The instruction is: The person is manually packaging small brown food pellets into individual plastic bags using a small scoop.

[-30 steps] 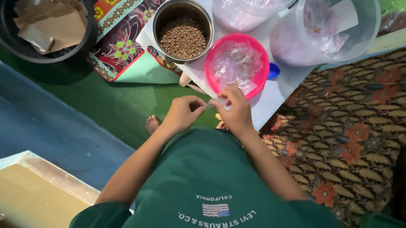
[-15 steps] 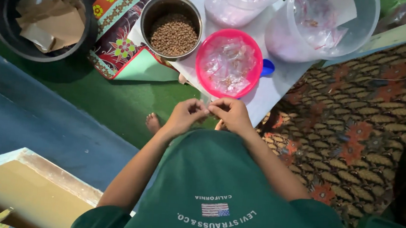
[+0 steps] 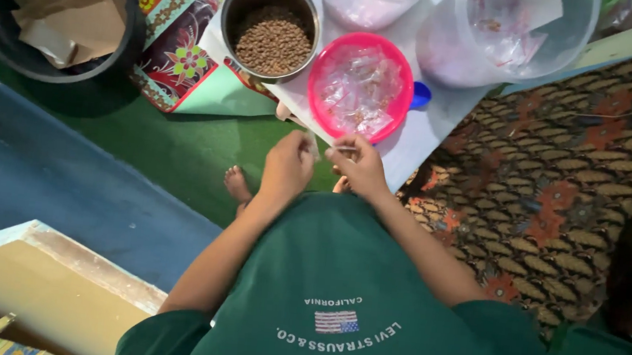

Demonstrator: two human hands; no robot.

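Drawn slightly apart since half a second ago, where fingertips met: left hand (image 3: 287, 168) and right hand (image 3: 361, 165), now stretching a small clear plastic bag (image 3: 326, 148) between them, each pinching one end. Held just in front of a pink bowl (image 3: 326, 56) of clear bags on a white sheet (image 3: 429, 130). Left of it, a steel pot (image 3: 233, 9) of brown seeds (image 3: 273, 44). Beyond, two clear tubs (image 3: 568, 41). Far left, a black bucket (image 3: 124, 47) of brown paper.

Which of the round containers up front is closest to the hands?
The shallow pink plastic bowl of clear packets, just beyond both hands; the steel pot and clear tubs sit farther away.
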